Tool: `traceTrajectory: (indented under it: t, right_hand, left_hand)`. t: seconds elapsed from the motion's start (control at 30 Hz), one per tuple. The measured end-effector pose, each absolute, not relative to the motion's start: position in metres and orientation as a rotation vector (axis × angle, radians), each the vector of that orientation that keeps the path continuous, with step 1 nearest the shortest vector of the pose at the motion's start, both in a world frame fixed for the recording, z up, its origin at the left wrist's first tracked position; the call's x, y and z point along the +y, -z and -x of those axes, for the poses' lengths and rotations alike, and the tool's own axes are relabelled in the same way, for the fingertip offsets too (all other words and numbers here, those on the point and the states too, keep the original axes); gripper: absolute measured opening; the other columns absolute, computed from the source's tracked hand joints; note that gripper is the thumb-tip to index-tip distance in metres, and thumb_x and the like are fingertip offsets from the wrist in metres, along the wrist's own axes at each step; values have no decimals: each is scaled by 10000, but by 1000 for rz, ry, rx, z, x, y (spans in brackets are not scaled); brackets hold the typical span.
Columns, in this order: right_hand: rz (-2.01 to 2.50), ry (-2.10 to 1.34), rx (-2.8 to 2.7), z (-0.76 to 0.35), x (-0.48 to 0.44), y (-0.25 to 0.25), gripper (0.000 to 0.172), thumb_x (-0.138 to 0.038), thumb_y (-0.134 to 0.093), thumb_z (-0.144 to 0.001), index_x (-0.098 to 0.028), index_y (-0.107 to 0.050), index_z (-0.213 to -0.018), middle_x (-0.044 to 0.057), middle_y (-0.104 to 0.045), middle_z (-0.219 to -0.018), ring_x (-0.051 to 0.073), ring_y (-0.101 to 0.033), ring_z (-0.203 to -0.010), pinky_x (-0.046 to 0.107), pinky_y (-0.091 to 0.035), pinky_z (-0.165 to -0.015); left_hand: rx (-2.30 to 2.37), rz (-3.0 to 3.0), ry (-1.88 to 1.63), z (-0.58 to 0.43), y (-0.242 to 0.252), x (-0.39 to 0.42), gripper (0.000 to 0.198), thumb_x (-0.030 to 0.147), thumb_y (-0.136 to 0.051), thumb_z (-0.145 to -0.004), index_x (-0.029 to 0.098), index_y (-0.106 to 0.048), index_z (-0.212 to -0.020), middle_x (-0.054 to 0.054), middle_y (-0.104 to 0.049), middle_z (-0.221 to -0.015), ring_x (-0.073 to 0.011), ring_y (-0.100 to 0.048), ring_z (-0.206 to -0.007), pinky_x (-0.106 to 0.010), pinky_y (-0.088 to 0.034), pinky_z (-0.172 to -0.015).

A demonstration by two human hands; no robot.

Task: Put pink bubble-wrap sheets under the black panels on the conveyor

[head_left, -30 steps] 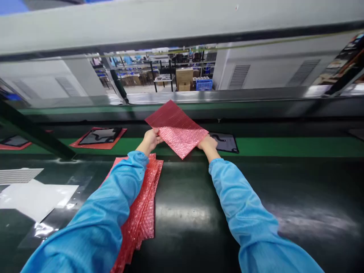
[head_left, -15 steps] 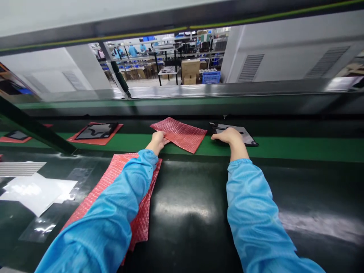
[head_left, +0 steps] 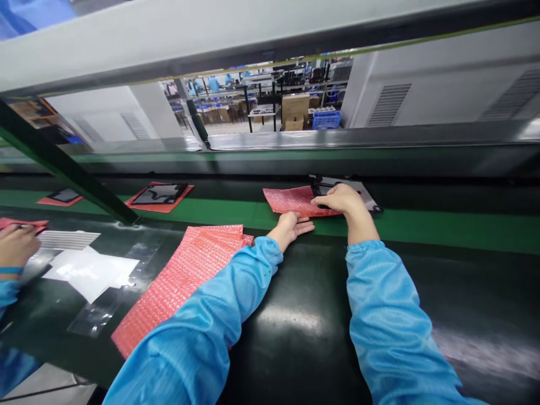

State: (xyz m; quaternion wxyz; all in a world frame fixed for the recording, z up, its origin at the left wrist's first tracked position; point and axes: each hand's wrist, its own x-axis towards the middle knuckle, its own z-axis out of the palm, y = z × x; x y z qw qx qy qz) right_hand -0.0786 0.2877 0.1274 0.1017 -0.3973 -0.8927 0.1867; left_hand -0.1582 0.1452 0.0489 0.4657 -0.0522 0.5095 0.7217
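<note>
A red bubble-wrap sheet (head_left: 291, 200) lies flat on the green conveyor belt (head_left: 442, 229). My right hand (head_left: 341, 199) curls over the near edge of a dark flat panel (head_left: 363, 195) that overlaps the sheet's right end. Palm up with fingers stretched out, my left hand (head_left: 292, 227) rests just in front of the sheet and holds nothing. Beside my left sleeve, a stack of red bubble-wrap sheets (head_left: 185, 270) sits on the dark table.
Further left on the belt lie two more dark panels on red sheets (head_left: 160, 197) (head_left: 61, 197). White and clear film pieces (head_left: 90, 273) lie on the table at left. Another person's hand (head_left: 14, 247) holds a red sheet at the far left. A green post (head_left: 63, 163) slants across.
The sheet, held up in both hands a second ago, now lies on the belt. My right hand moved to the dark panel and drew it onto the sheet; my left hand let go.
</note>
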Motion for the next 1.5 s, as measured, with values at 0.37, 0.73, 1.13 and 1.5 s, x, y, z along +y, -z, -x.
traceTrajectory:
  t: [0.37,0.73,1.13,1.5]
  right_hand:
    - [1283,-472,-2762,112,237,-112,506,-570,-842,-790,-166,-778,-1086,153,-765,-1052,333,-751,-1057,398,-593,-906]
    - [1343,-639,-2655,171,188,-101,718,-572,-944,-755,-81,-757,-1246,245,-720,-1261,361,-701,-1235,421,-583,-1030]
    - [741,-637,-2792,98,102,-71,379,-555,-639,-1083,-199,-768,-1090,94,-774,-1126,288,-720,-1130,327,-507,-916]
    - [322,-715,-3177,56,11,-61,505,-558,-526,-1116,-208,-705,-799,64,-781,-922,261,-742,-904,314,-417,-718]
  left_hand:
    - [1188,35,-1537,150,-72,115,404,198,-434,-1073,62,-529,-1442,-270,-629,-1272,-370,-752,-1088,-383,-706,-751]
    - [1712,-513,-1689,55,-97,2,416,132,-692,-847,242,-622,-1242,-103,-683,-1260,-277,-686,-1134,-420,-606,-1030]
    - [2994,-676,-830,169,-55,-272,732,525,-786,-825,154,-641,-1440,-198,-551,-1553,-386,-481,-1487,-517,-366,-1307]
    - [2972,-296,-811,164,-55,-270,521,455,-809,-970,159,-681,-1379,-184,-694,-1362,-402,-656,-1269,-430,-510,-1082]
